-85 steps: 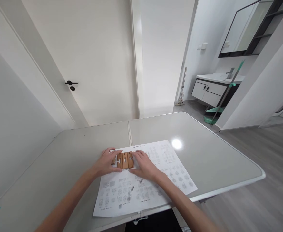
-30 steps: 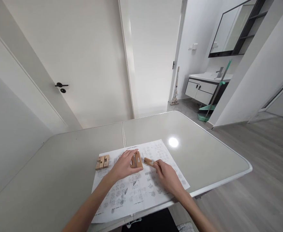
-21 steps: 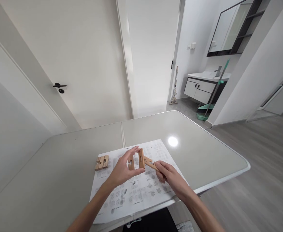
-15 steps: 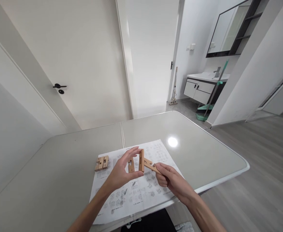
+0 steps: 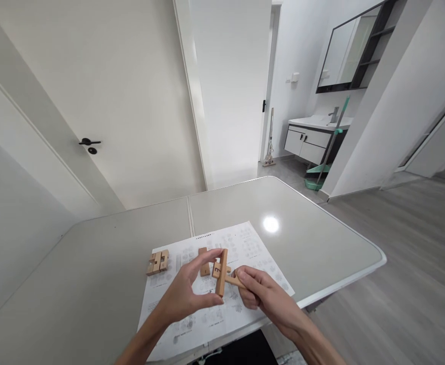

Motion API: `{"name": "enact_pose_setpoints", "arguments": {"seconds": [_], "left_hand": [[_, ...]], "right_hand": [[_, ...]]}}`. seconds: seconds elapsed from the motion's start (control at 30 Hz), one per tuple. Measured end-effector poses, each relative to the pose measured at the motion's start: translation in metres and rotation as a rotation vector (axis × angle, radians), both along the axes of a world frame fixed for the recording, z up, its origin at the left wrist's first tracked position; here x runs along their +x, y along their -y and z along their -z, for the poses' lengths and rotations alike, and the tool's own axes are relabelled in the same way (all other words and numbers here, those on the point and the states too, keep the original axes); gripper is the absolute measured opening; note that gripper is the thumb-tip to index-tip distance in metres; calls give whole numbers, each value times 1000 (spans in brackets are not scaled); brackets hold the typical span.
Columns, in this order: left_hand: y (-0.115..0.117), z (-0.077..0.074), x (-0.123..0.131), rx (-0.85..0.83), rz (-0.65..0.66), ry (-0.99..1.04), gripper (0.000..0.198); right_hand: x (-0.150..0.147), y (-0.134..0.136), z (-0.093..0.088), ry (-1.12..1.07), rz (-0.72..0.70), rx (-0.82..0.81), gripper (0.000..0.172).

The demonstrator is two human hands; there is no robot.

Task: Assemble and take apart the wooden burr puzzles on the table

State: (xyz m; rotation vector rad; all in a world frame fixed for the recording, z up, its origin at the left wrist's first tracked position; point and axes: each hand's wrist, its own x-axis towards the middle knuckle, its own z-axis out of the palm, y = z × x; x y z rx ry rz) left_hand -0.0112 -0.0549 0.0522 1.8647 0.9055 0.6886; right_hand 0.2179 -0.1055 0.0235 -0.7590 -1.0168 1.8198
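My left hand (image 5: 186,291) grips a slotted wooden puzzle piece (image 5: 222,276) at its two ends, thumb below and fingers above, so that it stands almost upright over the paper. Between the thumb and curled fingers of my right hand (image 5: 258,286) is a notched wooden puzzle piece (image 5: 234,280). This second piece crosses the first at its middle, and its end with a dark mark shows on the left side. It appears to pass through the slot. Behind my left fingers, another wooden piece (image 5: 204,266) lies on the printed sheet (image 5: 253,248).
Several wooden pieces (image 5: 157,262) sit together at the sheet's left edge. The pale table (image 5: 302,243) has rounded corners and a seam. Beyond it are a door (image 5: 139,101), a washstand (image 5: 309,137), a mop (image 5: 270,139) and a green dustpan (image 5: 313,183).
The piece in my right hand has moved left, and its marked end now shows on the far side of the left-hand piece. Both hands sit slightly lower in view.
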Motion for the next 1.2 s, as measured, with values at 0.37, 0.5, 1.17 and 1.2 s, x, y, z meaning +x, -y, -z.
{"name": "enact_pose_setpoints", "arguments": {"seconds": [0.37,0.5,1.17,1.2], "left_hand": [[20,2,-4,64,-31,54,91],[17,5,-7,15,-4,99,91],[22,1,1,51,44,136,92],[22,1,1,51,48,131,93]], "right_hand": [[-12,12,-8,39,-73,55,44],[-7,11,-11,21,-114,25,43],[-9,18,-6,-179,-109,8,32],[-8,18,-6,-174,-105,5,32]]}}
